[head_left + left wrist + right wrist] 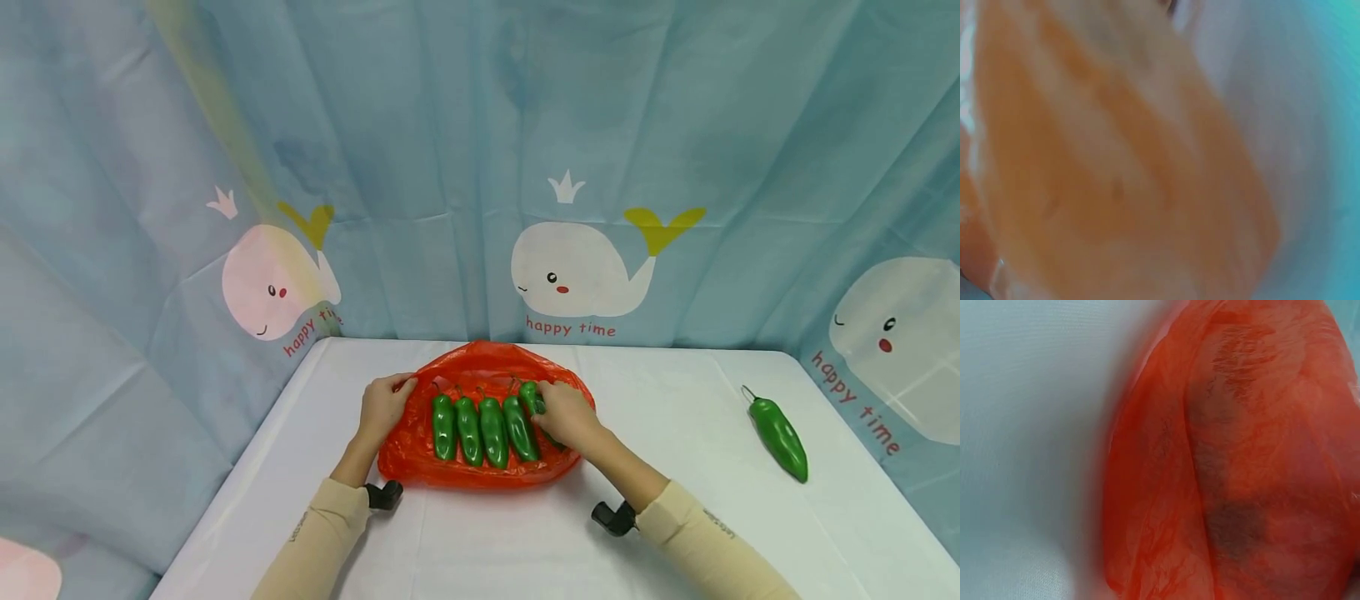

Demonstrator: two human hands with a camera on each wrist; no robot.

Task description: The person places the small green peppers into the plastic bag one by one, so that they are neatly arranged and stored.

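A red plastic bag lies spread open on the table, with several green peppers side by side in it, stems pointing away. At its left rim my left hand grips the plastic between thumb and fingers. My right hand reaches into the right side of the bag and holds another green pepper, partly hidden by the fingers. Blurred, orange-looking plastic fills most of the left wrist view. Through the red bag wall, the right wrist view shows dark shapes; the hand is mostly hidden there.
One more green pepper lies by itself toward the right edge of the white table. A blue curtain printed with whales hangs behind and beside the table. Black wrist mounts sit at both cuffs.
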